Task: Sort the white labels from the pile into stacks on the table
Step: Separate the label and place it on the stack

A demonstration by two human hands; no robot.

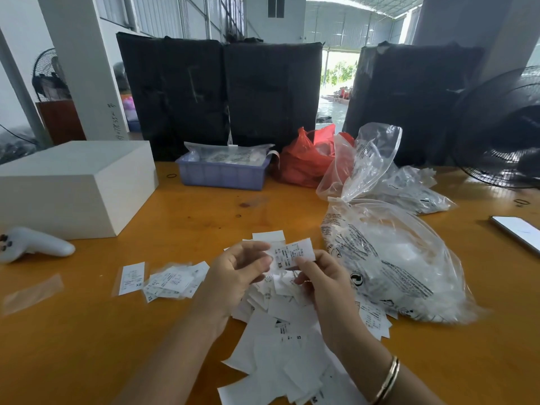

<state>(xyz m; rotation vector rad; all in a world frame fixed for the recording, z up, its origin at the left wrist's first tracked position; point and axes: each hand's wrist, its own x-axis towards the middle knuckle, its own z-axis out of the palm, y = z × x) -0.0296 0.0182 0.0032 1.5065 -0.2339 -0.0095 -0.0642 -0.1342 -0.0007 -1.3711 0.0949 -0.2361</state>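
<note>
A loose pile of white labels (280, 340) spreads over the orange table (87, 331) below my hands. Both hands pinch one white label marked XS (292, 254) above that pile: my left hand (233, 276) grips its left edge, my right hand (318, 282) its lower right edge. To the left lie a single XS label (132, 277) and, beside it, a small untidy stack of labels (175, 280). Another white label (268, 235) lies just beyond my fingers.
A big clear plastic bag (391, 258) lies right of the pile, with more bags behind. A white box (73, 185), a white controller (32, 244), a blue tray (222, 173), a red bag (304, 162), a phone (517, 230) and a black fan (508, 133) ring the table.
</note>
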